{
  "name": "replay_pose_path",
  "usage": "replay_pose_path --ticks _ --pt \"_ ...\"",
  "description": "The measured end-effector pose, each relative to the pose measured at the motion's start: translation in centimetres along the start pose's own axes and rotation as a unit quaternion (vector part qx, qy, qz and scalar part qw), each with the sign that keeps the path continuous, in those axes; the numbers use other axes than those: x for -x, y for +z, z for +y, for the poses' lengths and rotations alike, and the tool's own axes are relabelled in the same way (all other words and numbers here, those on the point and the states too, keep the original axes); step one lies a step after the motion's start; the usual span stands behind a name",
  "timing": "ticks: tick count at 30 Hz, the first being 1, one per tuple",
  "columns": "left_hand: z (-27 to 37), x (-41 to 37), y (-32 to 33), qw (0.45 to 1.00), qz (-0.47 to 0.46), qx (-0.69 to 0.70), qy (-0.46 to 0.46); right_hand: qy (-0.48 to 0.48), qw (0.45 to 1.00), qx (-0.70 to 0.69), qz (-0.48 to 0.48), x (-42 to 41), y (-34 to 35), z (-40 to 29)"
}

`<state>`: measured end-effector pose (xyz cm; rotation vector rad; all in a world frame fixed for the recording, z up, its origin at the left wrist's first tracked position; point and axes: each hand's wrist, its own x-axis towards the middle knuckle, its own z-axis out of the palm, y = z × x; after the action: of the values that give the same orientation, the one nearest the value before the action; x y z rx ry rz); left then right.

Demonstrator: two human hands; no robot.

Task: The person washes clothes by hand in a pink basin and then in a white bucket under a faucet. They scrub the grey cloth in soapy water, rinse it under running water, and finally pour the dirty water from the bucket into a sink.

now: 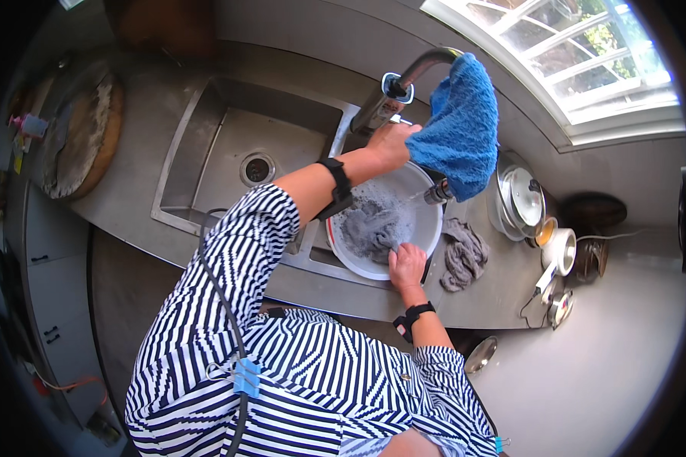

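My left hand (391, 145) is at the base of the metal faucet (371, 111), by its lever, partly behind a blue towel (463, 125) draped over the curved spout. Its fingertips are hard to make out. Below the towel, the spray head (437, 192) sends water into a white plastic basin (431, 228), which rests over the right sink bowl. Sudsy water and a soaked grey cloth (371, 231) are in the basin. My right hand (407, 265), at the near right rim, grips an edge of this cloth. Another grey cloth (465, 255) lies crumpled on the counter to the right.
Left of the basin is the left sink bowl (223, 171) with its drain. A round wooden chopping board (86, 137) stands farther left. Glass-lidded cookware (523, 197) and a small white pot (559, 251) with a cord are at the right. A window (571, 57) is above.
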<state>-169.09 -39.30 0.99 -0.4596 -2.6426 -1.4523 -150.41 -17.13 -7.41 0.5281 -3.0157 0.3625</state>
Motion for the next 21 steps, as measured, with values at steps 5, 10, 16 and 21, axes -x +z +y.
replay_pose_path --ticks 5,10,16,21 --pt "-1.3 2.5 0.0 0.999 -0.009 0.003 -0.035 -0.026 0.997 0.054 -0.055 -0.4 0.9 1.0" --pt "-0.9 7.1 -1.0 0.961 0.048 0.205 -0.180 0.052 0.993 -0.010 -0.103 -4.4 -2.6 1.8" --pt "0.4 16.4 1.2 0.755 0.071 0.510 -0.407 -0.151 0.963 0.120 -0.188 -9.8 2.2 3.6" --pt "2.9 19.5 4.5 0.548 0.157 0.646 -0.507 -0.118 0.900 0.176 -0.382 -10.7 6.9 -0.4"
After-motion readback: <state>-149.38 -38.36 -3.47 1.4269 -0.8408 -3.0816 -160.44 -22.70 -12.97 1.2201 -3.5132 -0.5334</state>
